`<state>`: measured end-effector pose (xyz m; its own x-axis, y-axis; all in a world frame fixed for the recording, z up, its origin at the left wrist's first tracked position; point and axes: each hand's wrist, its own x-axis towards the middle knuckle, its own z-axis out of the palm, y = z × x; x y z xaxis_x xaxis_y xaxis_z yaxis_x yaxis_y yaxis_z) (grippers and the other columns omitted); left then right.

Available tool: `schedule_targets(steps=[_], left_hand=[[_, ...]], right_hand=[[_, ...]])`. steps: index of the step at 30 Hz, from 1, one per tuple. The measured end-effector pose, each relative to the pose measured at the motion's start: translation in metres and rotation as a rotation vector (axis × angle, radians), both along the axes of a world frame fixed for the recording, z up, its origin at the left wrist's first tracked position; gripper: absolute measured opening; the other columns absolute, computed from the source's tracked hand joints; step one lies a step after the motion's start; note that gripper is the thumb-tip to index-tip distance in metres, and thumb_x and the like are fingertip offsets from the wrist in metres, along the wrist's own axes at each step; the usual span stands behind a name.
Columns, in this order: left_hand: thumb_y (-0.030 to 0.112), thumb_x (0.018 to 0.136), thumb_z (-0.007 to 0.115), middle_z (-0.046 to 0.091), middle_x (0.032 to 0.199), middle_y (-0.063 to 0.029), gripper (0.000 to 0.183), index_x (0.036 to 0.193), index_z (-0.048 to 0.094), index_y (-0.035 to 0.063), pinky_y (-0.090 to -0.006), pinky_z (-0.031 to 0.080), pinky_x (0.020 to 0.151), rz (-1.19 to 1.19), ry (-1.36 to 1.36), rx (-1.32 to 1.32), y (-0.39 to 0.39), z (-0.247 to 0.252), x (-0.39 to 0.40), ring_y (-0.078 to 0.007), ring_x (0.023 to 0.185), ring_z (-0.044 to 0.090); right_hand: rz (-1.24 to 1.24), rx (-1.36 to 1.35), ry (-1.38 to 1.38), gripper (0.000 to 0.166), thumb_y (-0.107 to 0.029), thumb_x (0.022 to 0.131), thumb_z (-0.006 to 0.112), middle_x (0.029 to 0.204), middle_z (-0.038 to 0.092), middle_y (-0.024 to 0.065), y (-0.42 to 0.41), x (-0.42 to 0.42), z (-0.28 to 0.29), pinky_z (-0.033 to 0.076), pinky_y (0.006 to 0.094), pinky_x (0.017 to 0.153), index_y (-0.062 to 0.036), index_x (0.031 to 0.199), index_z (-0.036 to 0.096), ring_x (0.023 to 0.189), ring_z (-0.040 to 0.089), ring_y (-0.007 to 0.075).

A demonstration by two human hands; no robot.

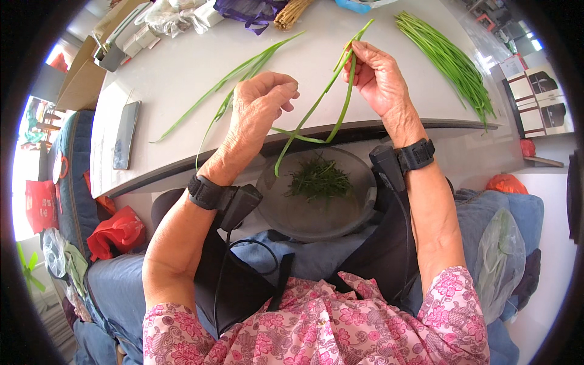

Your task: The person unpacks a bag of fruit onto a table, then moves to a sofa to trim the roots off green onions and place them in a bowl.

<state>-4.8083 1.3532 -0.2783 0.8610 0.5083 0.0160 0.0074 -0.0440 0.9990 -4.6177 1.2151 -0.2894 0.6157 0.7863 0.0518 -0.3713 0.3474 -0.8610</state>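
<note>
My right hand (376, 75) pinches a few green leafy stalks (315, 107), probably garlic chives, between thumb and fingertips; their long ends hang over the table edge. To its left, my left hand (264, 96) is raised above the table with curled fingers, thumb and index close together; whether anything is between them is unclear. Several loose stalks (223, 82) lie on the table beside and partly behind my left hand. A thick bundle of the same stalks (447, 64) rests at the table's right. Below the table edge, a grey basin (283, 205) holds a dark green heap of trimmings (321, 178).
The white table (169, 82) carries a smartphone (127, 135) at left, a grey organizer box (109, 57), a purple bag (251, 13) and a bundle of dry stalks (292, 14) at the back. A clear plastic bag (499, 269) lies on the blue seat at right.
</note>
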Motion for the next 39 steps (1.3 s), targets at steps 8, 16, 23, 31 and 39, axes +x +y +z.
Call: schedule_targets(steps=[8, 16, 23, 31, 39], left_hand=[[0.026, 0.091, 0.062, 0.071, 0.091, -0.0091, 0.034, 0.103, 0.068, -0.0046, -0.0242, 0.045, 0.067, -0.145, -0.044, -0.106, -0.001, -0.004, 0.006, -0.0112, 0.081, 0.061], [0.024, 0.095, 0.06, 0.07, 0.098, -0.0135, 0.033, 0.109, 0.065, -0.0053, -0.0286, 0.05, 0.079, -0.339, 0.045, -0.237, -0.01, 0.0, 0.003, -0.0172, 0.09, 0.066], [0.015, 0.094, 0.061, 0.069, 0.085, -0.0101, 0.021, 0.1, 0.066, -0.0038, -0.0261, 0.053, 0.071, -0.371, 0.035, -0.434, -0.007, -0.011, 0.006, -0.0145, 0.072, 0.065], [0.017, 0.095, 0.059, 0.069, 0.085, -0.011, 0.023, 0.102, 0.065, -0.0044, -0.0245, 0.053, 0.068, -0.346, 0.015, -0.51, 0.0, -0.018, 0.008, -0.0137, 0.071, 0.065], [0.016, 0.098, 0.055, 0.07, 0.087, -0.012, 0.025, 0.107, 0.064, -0.0057, -0.0234, 0.054, 0.067, -0.42, 0.04, -0.526, 0.001, -0.017, 0.007, -0.014, 0.073, 0.067]], right_hand=[[0.07, -0.044, -0.034, 0.02, -0.019, 0.095, 0.059, 0.08, 0.064, 0.0033, 0.0, -0.007, 0.004, 0.05, 0.029, 0.062, 0.0004, 0.097, 0.065, 0.067, 0.06, 0.0132], [0.111, -0.074, -0.041, 0.021, -0.019, 0.095, 0.059, 0.084, 0.064, 0.0032, 0.003, -0.014, -0.002, 0.051, 0.0287, 0.062, 0.0006, 0.099, 0.065, 0.068, 0.061, 0.013], [0.088, -0.125, -0.08, 0.021, -0.021, 0.094, 0.062, 0.084, 0.065, 0.002, 0.006, -0.02, -0.005, 0.049, 0.0272, 0.065, -0.001, 0.099, 0.066, 0.068, 0.06, 0.0123], [0.198, -0.208, -0.239, 0.021, -0.022, 0.092, 0.064, 0.085, 0.069, 0.0025, 0.006, -0.028, -0.005, 0.054, 0.0238, 0.065, -0.0022, 0.096, 0.069, 0.07, 0.064, 0.0098], [0.0, -0.21, -0.21, 0.022, -0.024, 0.093, 0.064, 0.079, 0.064, 0.0012, 0.0, -0.005, -0.005, 0.051, 0.0252, 0.063, -0.0018, 0.093, 0.068, 0.065, 0.058, 0.0102]])
